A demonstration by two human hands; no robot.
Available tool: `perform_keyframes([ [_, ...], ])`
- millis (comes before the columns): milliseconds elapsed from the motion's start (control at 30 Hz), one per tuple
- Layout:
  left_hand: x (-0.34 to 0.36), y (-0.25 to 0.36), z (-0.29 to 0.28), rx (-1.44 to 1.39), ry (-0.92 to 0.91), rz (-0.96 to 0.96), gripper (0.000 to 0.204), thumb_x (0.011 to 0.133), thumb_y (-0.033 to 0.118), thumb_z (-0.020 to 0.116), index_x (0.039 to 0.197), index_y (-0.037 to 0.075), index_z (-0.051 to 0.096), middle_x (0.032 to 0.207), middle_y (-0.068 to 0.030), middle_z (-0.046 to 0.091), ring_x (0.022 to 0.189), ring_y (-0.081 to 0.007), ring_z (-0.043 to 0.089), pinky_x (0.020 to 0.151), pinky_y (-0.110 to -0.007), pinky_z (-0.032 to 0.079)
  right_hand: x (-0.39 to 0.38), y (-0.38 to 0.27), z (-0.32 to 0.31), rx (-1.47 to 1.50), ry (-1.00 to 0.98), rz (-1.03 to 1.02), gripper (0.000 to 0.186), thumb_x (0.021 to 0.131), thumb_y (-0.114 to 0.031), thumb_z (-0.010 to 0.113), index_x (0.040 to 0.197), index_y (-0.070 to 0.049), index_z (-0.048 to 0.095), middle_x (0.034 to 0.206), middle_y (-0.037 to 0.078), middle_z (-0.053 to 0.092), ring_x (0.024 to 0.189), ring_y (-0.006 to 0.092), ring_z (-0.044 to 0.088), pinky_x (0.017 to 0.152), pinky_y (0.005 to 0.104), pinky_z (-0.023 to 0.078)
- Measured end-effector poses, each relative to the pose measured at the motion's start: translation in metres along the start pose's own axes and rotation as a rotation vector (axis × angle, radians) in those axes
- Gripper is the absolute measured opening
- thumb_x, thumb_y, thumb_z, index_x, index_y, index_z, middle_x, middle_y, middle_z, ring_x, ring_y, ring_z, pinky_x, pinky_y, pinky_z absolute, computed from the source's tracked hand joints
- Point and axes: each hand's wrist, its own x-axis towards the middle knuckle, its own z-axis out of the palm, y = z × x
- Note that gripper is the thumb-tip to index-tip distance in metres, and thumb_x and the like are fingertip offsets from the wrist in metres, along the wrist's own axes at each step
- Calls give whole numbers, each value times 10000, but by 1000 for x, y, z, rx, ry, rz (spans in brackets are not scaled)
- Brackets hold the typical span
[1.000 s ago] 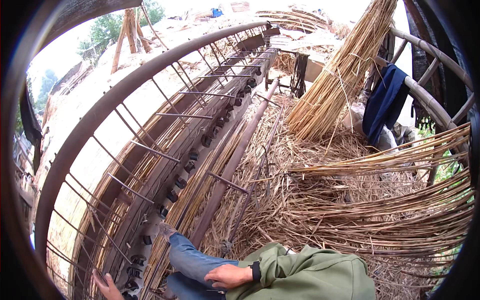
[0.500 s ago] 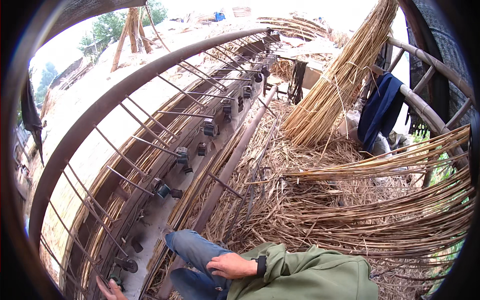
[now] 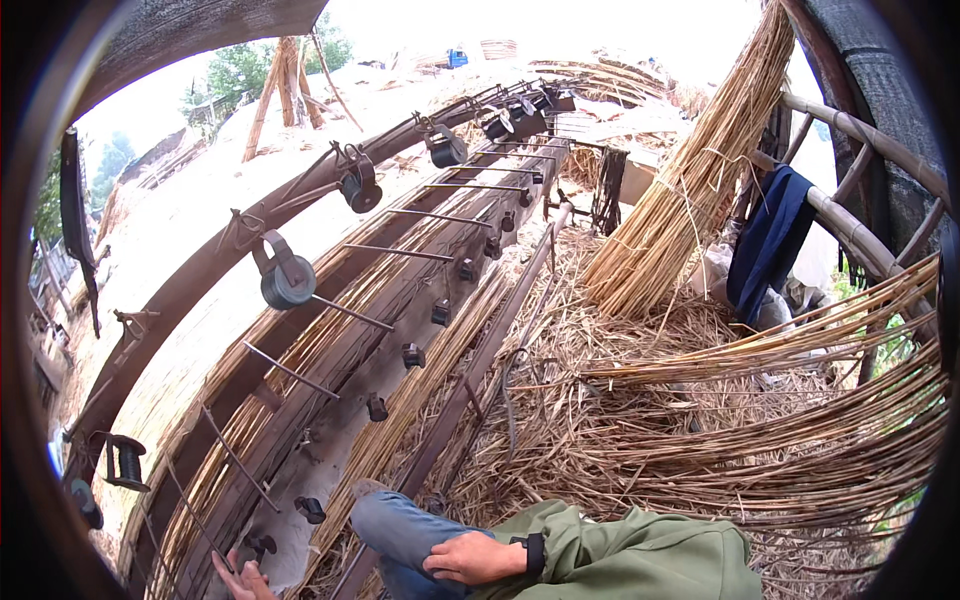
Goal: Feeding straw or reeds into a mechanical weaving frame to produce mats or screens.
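My left hand (image 3: 243, 578) is low at the left, fingers apart, beside the long wooden beam (image 3: 345, 365) of a frame. Its fingertips are close to the lower end of a thin rod (image 3: 192, 508); whether they touch it I cannot make out. My right hand (image 3: 470, 558) lies loosely on my bent knee in blue jeans (image 3: 405, 520), holding nothing. Several weighted spools (image 3: 288, 280) hang over the long brown upper bar (image 3: 215, 255) on the far left side. Smaller dark spools (image 3: 376, 407) hang along the beam's near side. Reed stalks (image 3: 275, 400) lie lengthwise in the frame.
A tied bundle of reeds (image 3: 695, 170) leans at the back right. Long stalks (image 3: 760, 450) stretch across the right side over loose straw (image 3: 560, 400). A dark blue cloth (image 3: 770, 240) hangs on a bamboo rail (image 3: 850, 220). A pole (image 3: 470, 380) runs beside the frame.
One set of spools has swung from the beam's near side over to the upper bar at left. Fewer rods now cross the frame. My left hand has shifted slightly right; my right hand stays on the knee.
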Motion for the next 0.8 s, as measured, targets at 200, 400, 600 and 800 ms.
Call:
perform_keyframes([
  [200,2,-30,3,-36,47,258,626,906,359,549,1395,62,296,1237,-154,523,1046,-316,536,821,-397,451,0,4,4,36,26,38,153,824,-223,571,899,-92,543,740,105,531,671,324,571,546,431,456],
  [400,-12,-44,61,105,388,168,639,861,379,602,1314,-12,378,1073,-134,602,932,-309,564,766,-393,460,-24,42,-28,-10,332,203,204,831,-240,608,771,-60,535,703,96,551,649,320,562,541,410,454],
  [600,-26,0,137,-171,-137,138,478,870,262,605,1230,-24,476,1020,-157,611,917,-309,565,783,-393,450,-162,89,-103,-143,829,923,343,812,-236,630,1095,-67,536,970,121,595,854,260,606,775,346,492],
  [800,-29,16,188,581,-806,914,267,835,214,631,1028,29,636,978,-183,630,897,-338,583,807,-391,454,-421,105,-151,-83,1810,1333,641,777,-275,687,1238,82,421,1150,194,563,1000,240,576,893,317,437],
])
